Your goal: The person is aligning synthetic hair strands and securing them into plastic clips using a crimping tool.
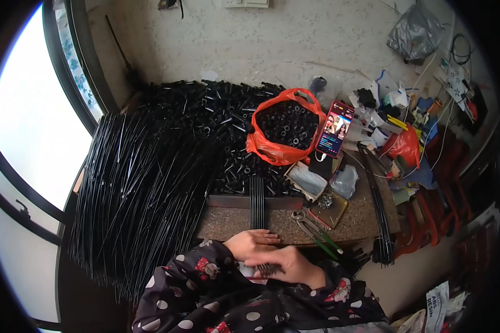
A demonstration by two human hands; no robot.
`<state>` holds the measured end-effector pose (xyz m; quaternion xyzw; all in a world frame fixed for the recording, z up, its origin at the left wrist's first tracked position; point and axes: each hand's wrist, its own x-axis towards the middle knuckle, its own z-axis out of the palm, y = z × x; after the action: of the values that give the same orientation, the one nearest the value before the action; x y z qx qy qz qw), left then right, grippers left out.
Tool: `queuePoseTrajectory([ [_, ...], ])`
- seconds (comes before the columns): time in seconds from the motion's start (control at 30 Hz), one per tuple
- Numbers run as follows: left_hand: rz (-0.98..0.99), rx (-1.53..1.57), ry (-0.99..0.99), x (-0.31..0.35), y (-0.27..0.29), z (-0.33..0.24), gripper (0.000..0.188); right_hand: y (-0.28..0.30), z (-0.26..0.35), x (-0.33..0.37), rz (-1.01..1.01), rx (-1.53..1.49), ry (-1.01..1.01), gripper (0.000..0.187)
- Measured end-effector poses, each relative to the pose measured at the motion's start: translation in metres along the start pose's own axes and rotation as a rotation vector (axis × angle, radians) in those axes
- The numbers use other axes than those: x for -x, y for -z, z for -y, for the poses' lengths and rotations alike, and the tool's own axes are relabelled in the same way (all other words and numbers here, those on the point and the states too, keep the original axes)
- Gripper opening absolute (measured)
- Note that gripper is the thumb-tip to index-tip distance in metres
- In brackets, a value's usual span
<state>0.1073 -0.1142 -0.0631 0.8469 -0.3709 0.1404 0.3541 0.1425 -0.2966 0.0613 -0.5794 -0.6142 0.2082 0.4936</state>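
A flat row of thin black rods [257,202] runs over the table's front edge toward me. My left hand [253,243] lies across the rods at that edge, its fingers pointing right and holding them down. My right hand [294,266] is just below and to the right, its fingers stretched leftward and near my left hand. Beneath its palm shows a small cluster of dark rod ends [268,270]. My right hand partly covers this cluster, so I cannot tell whether it touches it.
A large heap of long black rods [144,194] hangs off the table's left side. Black tubular parts [205,111] pile up behind. A red bag [278,152] holds black rings. A lit phone [336,129] stands beside it. Green-handled pliers [316,236] lie on the granite-patterned tabletop [228,222].
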Motion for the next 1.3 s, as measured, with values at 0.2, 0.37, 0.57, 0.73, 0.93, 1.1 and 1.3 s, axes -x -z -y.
queuePoseTrajectory([
  [0.2,0.006,-0.001,0.041,0.000,0.002,0.001,0.040,0.011,-0.011,0.004,-0.133,-0.040,-0.010,0.023],
  [0.37,0.099,0.293,0.409,-0.018,0.039,-0.039,0.039,0.043,0.005,-0.014,0.131,-0.058,0.004,0.029],
  [0.57,-0.061,0.507,0.222,-0.073,0.103,-0.093,0.025,0.065,-0.017,-0.040,0.157,-0.495,0.090,0.076],
  [0.73,-0.015,0.626,0.320,-0.065,0.096,-0.086,0.023,0.131,-0.148,-0.037,-0.431,0.771,-0.365,0.009],
  [0.93,-0.151,0.535,0.263,-0.062,0.103,-0.087,0.025,0.130,-0.182,-0.014,-0.368,0.969,-0.172,0.007],
  [1.1,-0.179,0.527,0.320,-0.062,0.102,-0.087,0.023,0.129,-0.175,-0.017,-0.387,1.012,-0.127,0.007],
  [1.3,-0.225,0.519,0.350,-0.064,0.099,-0.094,0.022,0.129,-0.180,-0.012,-0.369,1.039,-0.063,0.008],
])
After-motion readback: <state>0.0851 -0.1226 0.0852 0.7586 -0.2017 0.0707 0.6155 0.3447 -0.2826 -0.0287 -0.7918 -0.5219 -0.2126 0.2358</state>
